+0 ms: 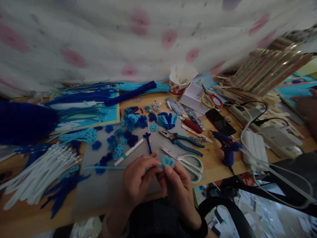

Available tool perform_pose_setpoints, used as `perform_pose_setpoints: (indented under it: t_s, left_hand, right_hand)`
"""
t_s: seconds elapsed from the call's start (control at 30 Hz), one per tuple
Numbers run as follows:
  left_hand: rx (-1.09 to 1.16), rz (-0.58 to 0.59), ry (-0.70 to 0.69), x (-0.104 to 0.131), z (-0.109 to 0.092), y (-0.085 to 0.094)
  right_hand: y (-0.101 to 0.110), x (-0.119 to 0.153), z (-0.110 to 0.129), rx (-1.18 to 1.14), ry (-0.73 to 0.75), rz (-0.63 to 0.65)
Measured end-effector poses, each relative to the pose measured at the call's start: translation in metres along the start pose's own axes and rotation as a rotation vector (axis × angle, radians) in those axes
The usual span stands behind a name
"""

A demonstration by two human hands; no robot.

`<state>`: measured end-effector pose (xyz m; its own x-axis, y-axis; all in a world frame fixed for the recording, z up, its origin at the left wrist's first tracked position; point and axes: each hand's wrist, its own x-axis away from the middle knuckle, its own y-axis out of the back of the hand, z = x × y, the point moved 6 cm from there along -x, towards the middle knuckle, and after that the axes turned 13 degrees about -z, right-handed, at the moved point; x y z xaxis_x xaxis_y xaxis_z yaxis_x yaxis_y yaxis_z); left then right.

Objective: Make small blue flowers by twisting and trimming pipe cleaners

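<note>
Between my hands is a light blue pipe cleaner [167, 161], its end bent into small petal-like loops. My right hand [180, 180] pinches the looped part between thumb and fingers. Its straight length passes through my left hand [140, 175], whose thumb and forefinger close on it beside the loops, and the tail runs out leftward over the grey mat [99, 191]. Just beyond my fingers lie a dark blue twisted pipe-cleaner piece [148, 142] and a white stick with a green band [128, 152]. White-handled scissors [188, 163] rest right by my right hand.
Blue pipe-cleaner flowers [119, 150] cover the mat's left. White pipe cleaners [42, 175] lie far left. Pliers [183, 142], a blue glue gun [226, 147] with trailing cables, a phone [220, 122] and a paper cup [177, 87] stand rightward. Another person's hand [307, 105] shows at far right.
</note>
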<state>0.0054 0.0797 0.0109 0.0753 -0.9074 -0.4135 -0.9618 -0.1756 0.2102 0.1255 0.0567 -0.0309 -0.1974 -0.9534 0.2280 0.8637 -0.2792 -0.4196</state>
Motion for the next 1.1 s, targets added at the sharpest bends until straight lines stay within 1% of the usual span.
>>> perform_pose_setpoints:
  t_s: [0.07,0.13,0.23,0.3,0.37,0.43,0.53,0.63,0.77,0.83,0.97,1.1]
  left_hand:
    - [0.021,-0.011,-0.004,0.001,0.000,0.001]
    - [0.063,-0.027,0.026,0.002,0.005,0.003]
    - [0.254,-0.050,0.188,0.003,0.022,0.006]
    - [0.423,-0.008,0.312,0.004,0.034,0.003]
    - [0.527,0.069,0.385,0.004,0.043,-0.004]
    - [0.558,0.143,0.408,0.003,0.046,-0.011]
    - [0.613,0.165,0.420,0.000,0.045,-0.018]
    - [0.719,0.145,0.473,-0.002,0.042,-0.025]
    - [0.839,0.101,0.560,-0.001,0.041,-0.035]
    - [0.855,0.060,0.595,-0.001,0.044,-0.039]
    - [0.874,-0.035,0.574,-0.003,0.049,-0.041]
    - [0.908,-0.117,0.573,-0.004,0.051,-0.041]
  right_hand:
    - [0.000,0.001,0.000,-0.001,-0.004,0.008]
    - [0.001,0.000,0.000,0.002,-0.024,0.040]
    - [0.003,-0.003,-0.001,-0.002,-0.059,0.115]
    - [0.005,-0.005,0.001,-0.021,-0.074,0.158]
    - [0.004,-0.007,0.003,-0.034,-0.091,0.188]
    - [0.001,-0.007,0.004,-0.029,-0.114,0.205]
    - [-0.004,-0.005,0.005,-0.025,-0.143,0.225]
    - [-0.006,-0.003,0.001,-0.042,-0.199,0.239]
    - [-0.001,-0.005,-0.007,-0.010,-0.239,0.209]
    - [0.000,-0.008,-0.008,0.021,-0.224,0.208]
    - [-0.004,-0.011,-0.003,0.091,-0.171,0.225]
    - [-0.006,-0.011,0.003,0.154,-0.090,0.190]
